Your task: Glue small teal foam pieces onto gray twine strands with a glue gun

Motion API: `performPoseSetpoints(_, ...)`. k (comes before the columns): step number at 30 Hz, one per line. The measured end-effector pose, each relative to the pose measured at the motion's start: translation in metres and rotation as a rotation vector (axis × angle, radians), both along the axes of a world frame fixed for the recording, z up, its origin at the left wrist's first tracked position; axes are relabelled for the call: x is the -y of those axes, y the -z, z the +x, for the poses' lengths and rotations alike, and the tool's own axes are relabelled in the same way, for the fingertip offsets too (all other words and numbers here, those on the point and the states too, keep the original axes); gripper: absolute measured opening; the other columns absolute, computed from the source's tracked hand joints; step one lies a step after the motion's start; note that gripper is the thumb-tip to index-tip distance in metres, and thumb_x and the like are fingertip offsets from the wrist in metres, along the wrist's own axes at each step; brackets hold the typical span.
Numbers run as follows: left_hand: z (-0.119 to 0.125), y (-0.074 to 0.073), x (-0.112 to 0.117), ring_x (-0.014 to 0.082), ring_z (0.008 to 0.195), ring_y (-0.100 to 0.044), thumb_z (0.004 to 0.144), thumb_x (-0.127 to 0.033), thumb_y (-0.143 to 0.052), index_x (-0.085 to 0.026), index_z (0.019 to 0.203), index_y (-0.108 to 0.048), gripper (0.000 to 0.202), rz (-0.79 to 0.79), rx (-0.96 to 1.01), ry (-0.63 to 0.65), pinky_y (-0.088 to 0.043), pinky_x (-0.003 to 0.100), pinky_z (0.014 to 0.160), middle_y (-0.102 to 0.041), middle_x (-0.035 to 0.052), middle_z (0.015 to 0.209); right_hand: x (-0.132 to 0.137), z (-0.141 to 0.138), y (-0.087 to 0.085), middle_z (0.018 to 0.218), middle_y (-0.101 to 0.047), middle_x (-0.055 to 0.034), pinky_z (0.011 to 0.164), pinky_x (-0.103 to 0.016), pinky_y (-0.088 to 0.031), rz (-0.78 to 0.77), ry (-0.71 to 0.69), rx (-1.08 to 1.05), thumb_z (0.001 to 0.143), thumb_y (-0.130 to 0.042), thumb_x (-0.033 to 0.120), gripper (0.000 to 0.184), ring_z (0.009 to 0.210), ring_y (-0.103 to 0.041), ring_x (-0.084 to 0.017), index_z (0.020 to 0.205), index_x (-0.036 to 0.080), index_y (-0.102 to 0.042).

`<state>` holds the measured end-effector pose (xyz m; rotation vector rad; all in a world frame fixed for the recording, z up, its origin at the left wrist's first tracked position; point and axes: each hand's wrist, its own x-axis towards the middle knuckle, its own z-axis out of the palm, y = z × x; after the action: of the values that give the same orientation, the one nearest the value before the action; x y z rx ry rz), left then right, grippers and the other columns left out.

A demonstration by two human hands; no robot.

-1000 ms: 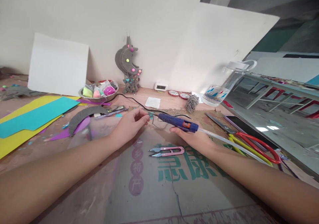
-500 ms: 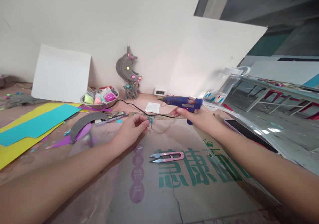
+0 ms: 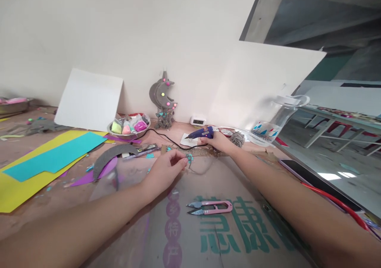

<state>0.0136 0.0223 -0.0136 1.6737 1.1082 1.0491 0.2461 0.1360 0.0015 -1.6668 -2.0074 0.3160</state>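
Note:
My left hand pinches a small teal flower-shaped piece, from which a thin grey yarn trails over the plastic sheet. Farther back, my right hand is wrapped round a blue hot glue gun. The gun's nozzle points left over a small white paper square. In front of both hands, pink-handled thread snips lie on the clear printed plastic sheet, blades to the left.
A grey moon ornament hangs at the white wall beside a small clock. Left are a bowl of clay packs, coloured sheets and a grey crescent. A yarn ball, clear jug and phone lie right.
My right hand has lowered the glue gun and moved it back and left, over the white paper. The left hand still pinches the teal piece. The view has tilted up and shifted left.

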Motion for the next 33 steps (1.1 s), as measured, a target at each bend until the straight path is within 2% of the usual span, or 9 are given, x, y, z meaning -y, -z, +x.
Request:
performPoseSetpoints(10, -0.001, -0.002, 0.002, 0.0122, 0.062, -0.052, 0.078, -0.036, -0.051, -0.016, 0.078, -0.056, 0.020, -0.021, 0.013, 0.006, -0.040, 0.024, 0.060, -0.058, -0.0008, 0.068, 0.033, 0.017, -0.007, 0.100, -0.065, -0.0125, 0.076, -0.035, -0.046, 0.039, -0.115, 0.253, 0.076, -0.058, 0.039, 0.034, 0.089, -0.060, -0.025, 0.099, 0.013, -0.059)
performPoseSetpoints(14, 0.000, -0.002, 0.003, 0.0121, 0.064, -0.052, 0.078, -0.034, -0.052, -0.016, 0.075, -0.056, 0.019, 0.017, -0.003, -0.015, -0.039, 0.023, 0.060, -0.057, -0.0010, 0.067, 0.066, 0.010, -0.012, 0.120, -0.055, -0.0158, 0.099, -0.044, -0.033, 0.313, -0.195, 0.375, 0.080, -0.055, 0.031, 0.028, 0.117, -0.046, -0.028, 0.102, 0.014, -0.058)
performPoseSetpoints(17, -0.001, -0.003, 0.004, 0.0119, 0.065, -0.052, 0.078, -0.033, -0.052, -0.016, 0.074, -0.056, 0.018, 0.046, -0.020, -0.023, -0.039, 0.023, 0.060, -0.057, -0.0015, 0.068, 0.093, -0.009, -0.016, 0.116, -0.056, -0.0124, 0.100, -0.045, -0.032, 0.432, -0.219, 0.215, 0.083, -0.053, 0.035, 0.021, 0.116, -0.046, -0.026, 0.094, 0.017, -0.056)
performPoseSetpoints(19, -0.001, -0.003, 0.004, 0.0122, 0.066, -0.052, 0.078, -0.034, -0.052, -0.017, 0.076, -0.057, 0.018, 0.063, -0.018, -0.024, -0.039, 0.023, 0.061, -0.058, -0.0014, 0.070, 0.108, -0.026, -0.016, 0.107, -0.059, -0.0090, 0.088, -0.042, -0.044, 0.293, -0.211, -0.037, 0.081, -0.055, 0.038, 0.026, 0.100, -0.056, -0.023, 0.099, 0.020, -0.051)
performPoseSetpoints(21, -0.002, -0.004, 0.004, 0.0124, 0.067, -0.052, 0.079, -0.034, -0.052, -0.017, 0.077, -0.057, 0.018, 0.072, -0.020, -0.027, -0.040, 0.023, 0.062, -0.058, -0.0014, 0.071, 0.118, -0.042, -0.012, 0.104, -0.059, -0.0064, 0.065, -0.034, -0.051, 0.017, -0.227, -0.342, 0.078, -0.057, 0.041, 0.030, 0.073, -0.061, -0.016, 0.097, 0.022, -0.045)
performPoseSetpoints(25, -0.003, -0.004, 0.005, 0.0120, 0.067, -0.052, 0.079, -0.033, -0.052, -0.017, 0.077, -0.057, 0.017, 0.088, -0.032, -0.023, -0.040, 0.023, 0.063, -0.057, -0.0018, 0.071, 0.126, -0.063, -0.001, 0.078, -0.058, 0.0043, 0.042, -0.024, -0.044, -0.372, -0.307, -0.780, 0.073, -0.063, 0.037, 0.037, 0.044, -0.054, -0.009, 0.085, 0.024, -0.030)
performPoseSetpoints(27, -0.002, -0.005, 0.006, 0.0119, 0.068, -0.052, 0.079, -0.033, -0.052, -0.017, 0.076, -0.057, 0.017, 0.094, -0.032, -0.013, -0.040, 0.023, 0.063, -0.057, -0.0019, 0.071, 0.127, -0.066, 0.003, 0.064, -0.052, 0.0089, 0.044, -0.023, -0.045, -0.416, -0.337, -0.868, 0.072, -0.064, 0.034, 0.039, 0.046, -0.055, -0.010, 0.082, 0.024, -0.028)
performPoseSetpoints(30, -0.002, -0.006, 0.008, 0.0118, 0.068, -0.051, 0.080, -0.034, -0.052, -0.017, 0.077, -0.056, 0.018, 0.095, -0.053, -0.012, -0.039, 0.023, 0.063, -0.057, -0.0019, 0.071, 0.127, -0.063, 0.007, 0.065, -0.053, 0.0082, 0.049, -0.024, -0.046, -0.399, -0.345, -0.914, 0.071, -0.064, 0.030, 0.036, 0.049, -0.055, -0.009, 0.085, 0.023, -0.032)
performPoseSetpoints(33, -0.002, -0.006, 0.009, 0.0113, 0.067, -0.050, 0.081, -0.034, -0.051, -0.017, 0.078, -0.056, 0.017, 0.093, -0.077, -0.028, -0.038, 0.023, 0.062, -0.056, -0.0026, 0.070, 0.128, -0.058, 0.007, 0.071, -0.055, 0.0056, 0.055, -0.024, -0.044, -0.233, -0.279, -0.765, 0.073, -0.062, 0.028, 0.030, 0.055, -0.052, -0.008, 0.093, 0.022, -0.041)
